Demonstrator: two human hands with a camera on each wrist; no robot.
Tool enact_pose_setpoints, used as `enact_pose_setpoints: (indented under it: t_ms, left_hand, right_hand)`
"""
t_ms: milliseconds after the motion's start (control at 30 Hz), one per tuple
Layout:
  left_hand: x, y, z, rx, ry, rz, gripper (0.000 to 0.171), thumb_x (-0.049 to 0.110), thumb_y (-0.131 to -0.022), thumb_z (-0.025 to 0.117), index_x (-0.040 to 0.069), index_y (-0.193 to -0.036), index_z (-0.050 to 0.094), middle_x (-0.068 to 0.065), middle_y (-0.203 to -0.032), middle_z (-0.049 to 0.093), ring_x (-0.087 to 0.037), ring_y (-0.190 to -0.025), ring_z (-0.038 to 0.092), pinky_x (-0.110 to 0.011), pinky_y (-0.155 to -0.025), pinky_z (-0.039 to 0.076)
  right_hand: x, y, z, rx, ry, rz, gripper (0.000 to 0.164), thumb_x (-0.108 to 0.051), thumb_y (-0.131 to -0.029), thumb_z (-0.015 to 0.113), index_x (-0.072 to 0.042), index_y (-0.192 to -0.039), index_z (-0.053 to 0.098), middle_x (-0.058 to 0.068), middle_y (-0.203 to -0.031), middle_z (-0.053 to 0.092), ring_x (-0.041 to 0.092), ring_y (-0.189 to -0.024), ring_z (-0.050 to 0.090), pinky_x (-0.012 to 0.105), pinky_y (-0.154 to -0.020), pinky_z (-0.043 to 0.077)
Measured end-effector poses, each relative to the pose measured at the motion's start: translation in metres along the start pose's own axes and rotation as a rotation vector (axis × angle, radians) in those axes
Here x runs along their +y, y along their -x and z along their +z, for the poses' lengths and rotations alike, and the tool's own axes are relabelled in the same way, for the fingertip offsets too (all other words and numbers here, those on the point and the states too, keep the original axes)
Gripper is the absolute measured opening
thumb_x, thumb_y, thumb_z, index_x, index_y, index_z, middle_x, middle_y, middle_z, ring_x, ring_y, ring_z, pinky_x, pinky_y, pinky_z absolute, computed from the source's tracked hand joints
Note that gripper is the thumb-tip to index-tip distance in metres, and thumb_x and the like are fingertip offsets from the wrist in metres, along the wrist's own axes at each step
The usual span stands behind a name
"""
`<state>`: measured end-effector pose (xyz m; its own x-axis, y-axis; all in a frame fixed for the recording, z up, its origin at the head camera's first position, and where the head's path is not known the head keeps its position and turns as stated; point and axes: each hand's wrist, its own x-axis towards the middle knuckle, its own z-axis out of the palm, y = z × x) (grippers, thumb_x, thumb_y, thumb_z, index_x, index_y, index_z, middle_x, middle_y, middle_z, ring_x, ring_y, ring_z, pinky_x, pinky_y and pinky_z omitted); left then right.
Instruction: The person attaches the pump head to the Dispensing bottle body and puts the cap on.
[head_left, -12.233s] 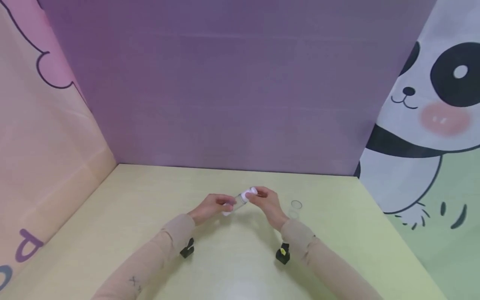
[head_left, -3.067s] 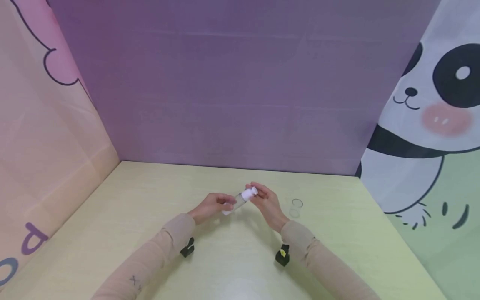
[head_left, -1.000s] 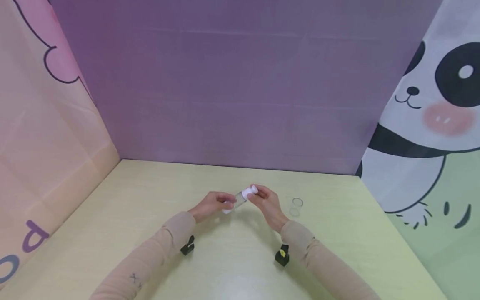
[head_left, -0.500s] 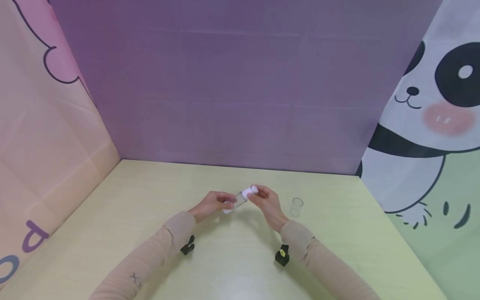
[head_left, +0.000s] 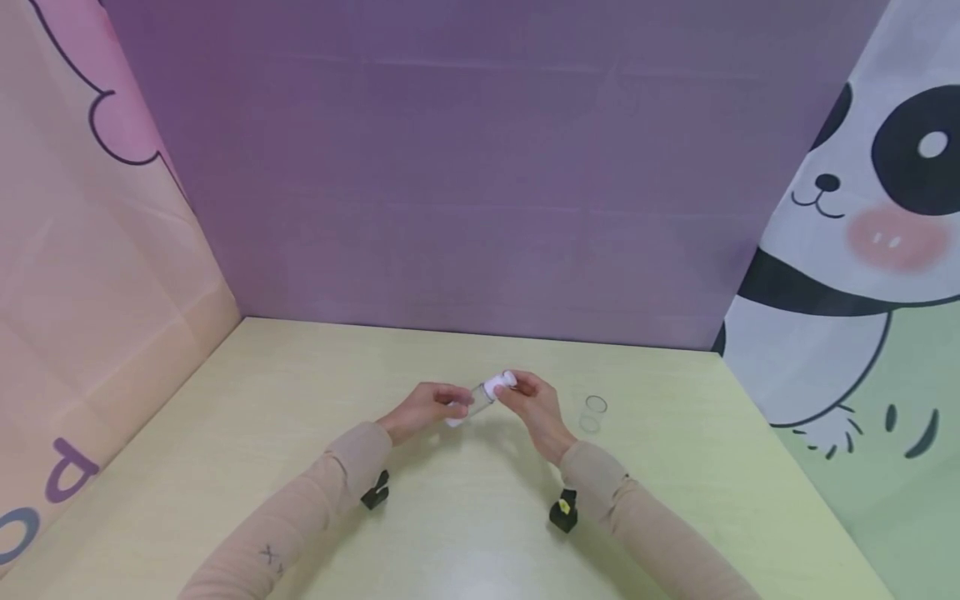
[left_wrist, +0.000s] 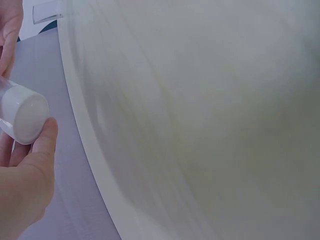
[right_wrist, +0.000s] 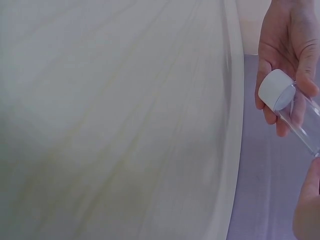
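Observation:
A small clear bottle [head_left: 479, 402] with a white collar and flared white top [head_left: 498, 383] is held tilted above the table, its top up and to the right. My left hand [head_left: 426, 411] grips the lower end, around the white base [left_wrist: 31, 117] that shows in the left wrist view. With thumb and fingers, my right hand [head_left: 534, 410] pinches the white top. The right wrist view shows the base [right_wrist: 276, 90] against the left fingers and the clear wall [right_wrist: 300, 117] of the bottle; the top lies outside that view.
A clear cylindrical cap [head_left: 592, 414] stands on the pale table [head_left: 480, 517], just right of the right hand. A purple wall [head_left: 480, 208] closes the back, and printed cloths hang at both sides. Black wrist cameras [head_left: 564, 510] hang below the sleeves.
About three seconds ago the right fingers were spread loosely beside the white top; now they pinch it. The left hand keeps its hold. Over the last second nothing has visibly moved.

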<state>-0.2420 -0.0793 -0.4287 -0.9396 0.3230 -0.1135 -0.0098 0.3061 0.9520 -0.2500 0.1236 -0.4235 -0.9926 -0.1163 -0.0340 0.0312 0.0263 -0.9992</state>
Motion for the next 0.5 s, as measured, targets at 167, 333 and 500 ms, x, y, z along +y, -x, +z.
enact_pose_setpoints:
  t_ms: [167, 333, 500]
  left_hand:
    - [-0.0009, -0.0011, 0.0004, 0.001, -0.005, -0.002, 0.031, 0.022, -0.085, 0.063, 0.013, -0.115, 0.062, -0.006, -0.124, 0.057, -0.018, -0.104, 0.054, -0.036, -0.089, 0.046]
    - [-0.0014, -0.0012, 0.0007, 0.0, -0.006, -0.005, 0.031, 0.022, -0.085, 0.063, 0.013, -0.115, 0.062, -0.005, -0.123, 0.057, -0.018, -0.104, 0.054, -0.036, -0.089, 0.046]
    - [0.0006, 0.0004, 0.001, -0.005, -0.01, -0.002, 0.032, 0.023, -0.085, 0.063, 0.014, -0.115, 0.061, -0.006, -0.124, 0.057, -0.019, -0.105, 0.054, -0.037, -0.091, 0.045]
  right_hand:
    - [0.001, 0.0005, 0.0003, 0.009, 0.011, 0.007, 0.048, -0.022, -0.079, 0.07, -0.005, -0.121, 0.053, 0.009, -0.112, 0.061, 0.016, -0.098, 0.059, 0.035, -0.093, 0.045]
    - [0.0014, 0.0013, 0.0, 0.013, 0.026, 0.006, 0.049, -0.022, -0.079, 0.07, -0.005, -0.122, 0.052, 0.009, -0.113, 0.061, 0.016, -0.098, 0.058, 0.035, -0.094, 0.044]
    - [0.0008, 0.0021, -0.0001, 0.022, 0.045, 0.0, 0.049, -0.024, -0.079, 0.07, -0.005, -0.121, 0.053, 0.009, -0.113, 0.06, 0.016, -0.098, 0.057, 0.036, -0.094, 0.044]
